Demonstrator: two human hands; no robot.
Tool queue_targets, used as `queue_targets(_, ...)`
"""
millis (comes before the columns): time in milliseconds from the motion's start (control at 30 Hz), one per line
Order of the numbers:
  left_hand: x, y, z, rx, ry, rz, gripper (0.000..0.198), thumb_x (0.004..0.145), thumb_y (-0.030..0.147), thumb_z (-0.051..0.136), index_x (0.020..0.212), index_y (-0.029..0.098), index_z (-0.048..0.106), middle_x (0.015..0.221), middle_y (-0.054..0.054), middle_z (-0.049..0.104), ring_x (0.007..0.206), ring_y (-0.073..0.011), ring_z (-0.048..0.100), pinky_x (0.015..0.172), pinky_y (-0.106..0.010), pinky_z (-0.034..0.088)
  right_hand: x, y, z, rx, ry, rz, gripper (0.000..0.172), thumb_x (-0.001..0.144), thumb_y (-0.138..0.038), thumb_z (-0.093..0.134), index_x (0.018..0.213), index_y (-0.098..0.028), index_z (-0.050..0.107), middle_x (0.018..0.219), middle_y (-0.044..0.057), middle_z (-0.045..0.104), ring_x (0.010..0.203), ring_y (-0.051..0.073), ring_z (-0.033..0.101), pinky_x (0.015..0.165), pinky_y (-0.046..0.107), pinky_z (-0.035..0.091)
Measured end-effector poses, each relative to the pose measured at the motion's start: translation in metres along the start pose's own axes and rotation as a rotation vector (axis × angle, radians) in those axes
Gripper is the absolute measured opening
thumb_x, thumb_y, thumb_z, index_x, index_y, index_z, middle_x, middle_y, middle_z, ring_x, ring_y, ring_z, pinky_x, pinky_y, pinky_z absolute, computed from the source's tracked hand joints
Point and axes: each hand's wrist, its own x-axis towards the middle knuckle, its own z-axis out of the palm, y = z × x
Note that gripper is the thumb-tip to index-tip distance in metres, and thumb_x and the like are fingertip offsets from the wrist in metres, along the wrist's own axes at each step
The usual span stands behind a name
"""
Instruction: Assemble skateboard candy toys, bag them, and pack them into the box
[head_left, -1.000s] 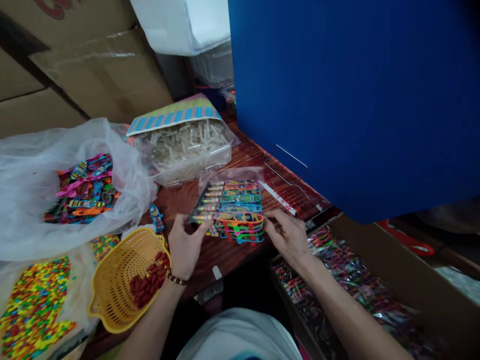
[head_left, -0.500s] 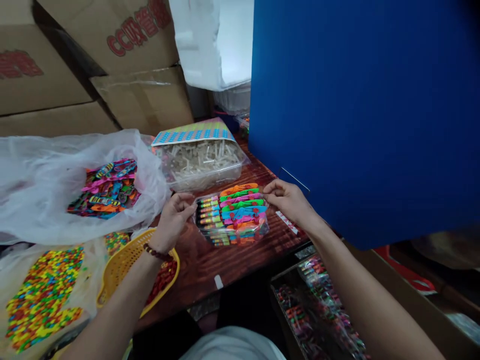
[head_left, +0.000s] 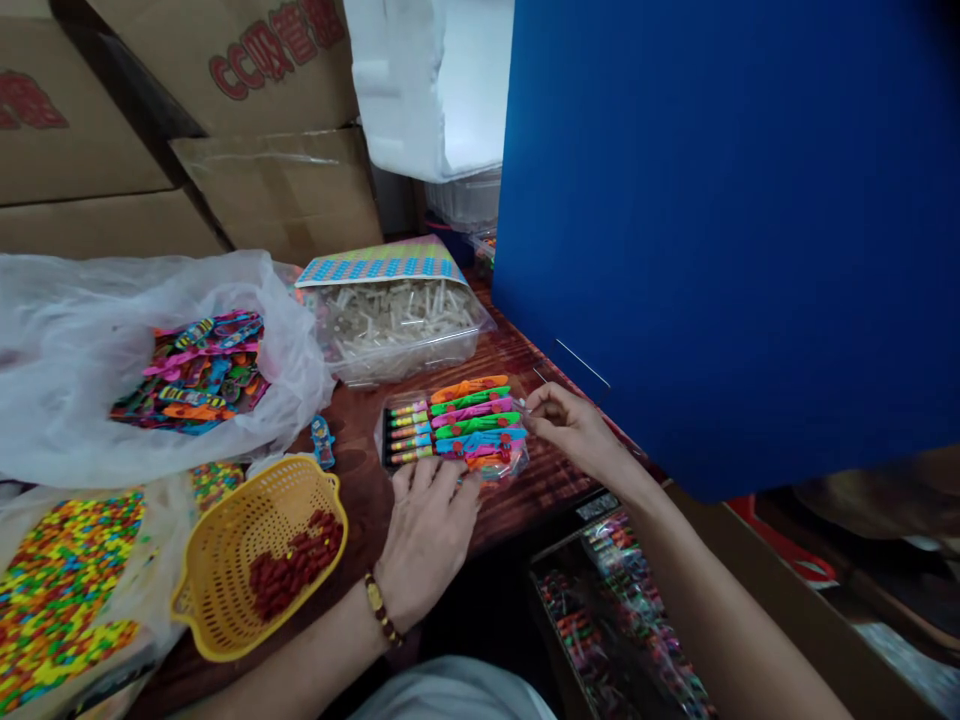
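A clear plastic pack (head_left: 409,412) lies on the dark wood table, holding a row of colourful toy pieces with patterned tubes on one side and bright orange, green, pink and blue parts on the other. My left hand (head_left: 431,525) rests palm down over the pack's near edge, fingers stretched out and slightly spread. At the pack's right end, my right hand (head_left: 570,430) pinches the edge of the clear film between thumb and fingertips. Left of the pack lies a small blue skateboard-shaped piece (head_left: 322,441).
A yellow basket (head_left: 217,545) with red pieces stands at left, beside bags of colourful beads (head_left: 67,560) and skateboard-shaped pieces (head_left: 214,370). Behind is a clear box of short pale tubes (head_left: 405,320). A blue panel (head_left: 712,230) rises at right; a box of packs (head_left: 622,620) sits below the table edge.
My left hand has let go of the pack's left end and moved right and nearer, onto its near edge. The right hand stays at the right end. The small blue piece is uncovered.
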Motion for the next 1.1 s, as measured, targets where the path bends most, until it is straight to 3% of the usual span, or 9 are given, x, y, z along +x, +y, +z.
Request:
queue_targets(267,0.002,0.008,0.006,-0.083,-0.126,0.013,0.014,0.09,0.012,0.043,0.091,0.018,0.055,0.094,-0.005,0.06,0.088,-0.0213,0.048,0.078,-0.041,0.032,-0.011,0.006,-0.002,0.055,-0.039,0.063,0.021,0.073,-0.029,0.063,0.085,-0.02,0.048,0.066,-0.005,0.054,0.056,0.01,0.053,0.052,0.023,0.043)
queue_targets(467,0.01,0.015,0.001,-0.152,-0.161,-0.032,0.018,0.09,0.017,0.045,0.104,0.02,0.056,0.099,-0.005,0.059,0.093,-0.0226,0.049,0.079,-0.041,0.033,-0.01,0.009,-0.004,-0.013,-0.14,0.032,0.016,0.074,-0.025,0.06,0.085,-0.02,0.05,0.07,-0.004,0.058,0.061,0.011,0.055,0.056,0.023,0.044)
queue_targets(567,0.011,0.017,0.0,-0.199,-0.196,-0.036,0.017,0.089,0.02,0.049,0.102,0.023,0.06,0.105,-0.006,0.057,0.096,-0.0238,0.048,0.078,-0.04,0.034,-0.01,0.011,-0.003,-0.019,-0.13,0.01,0.013,0.074,-0.022,0.058,0.085,-0.02,0.05,0.07,-0.003,0.058,0.062,0.011,0.056,0.058,0.024,0.045)
queue_targets(767,0.014,0.01,-0.005,-0.341,-0.252,0.034,0.029,0.09,0.024,0.051,0.117,0.03,0.056,0.113,-0.002,0.062,0.103,-0.0225,0.049,0.081,-0.04,0.033,-0.009,0.01,-0.003,-0.016,-0.141,0.0,0.014,0.073,-0.017,0.054,0.086,-0.02,0.052,0.073,-0.003,0.06,0.064,0.011,0.056,0.059,0.024,0.045)
queue_targets(967,0.011,0.019,-0.006,-0.215,-0.252,0.066,0.05,0.088,0.026,0.053,0.136,0.021,0.039,0.117,-0.009,0.061,0.104,-0.0257,0.052,0.089,-0.045,0.033,-0.003,0.008,-0.008,0.033,-0.072,-0.008,0.016,0.073,-0.022,0.059,0.087,-0.02,0.051,0.07,-0.003,0.059,0.062,0.011,0.056,0.058,0.024,0.043)
queue_targets(1100,0.01,0.025,-0.007,-0.164,-0.24,0.089,0.05,0.092,0.026,0.046,0.139,0.015,0.034,0.125,-0.011,0.057,0.113,-0.0249,0.05,0.098,-0.044,0.031,-0.004,0.0,-0.015,-0.015,-0.071,0.0,0.02,0.075,-0.027,0.06,0.091,-0.02,0.051,0.072,-0.003,0.057,0.063,0.011,0.053,0.056,0.023,0.039)
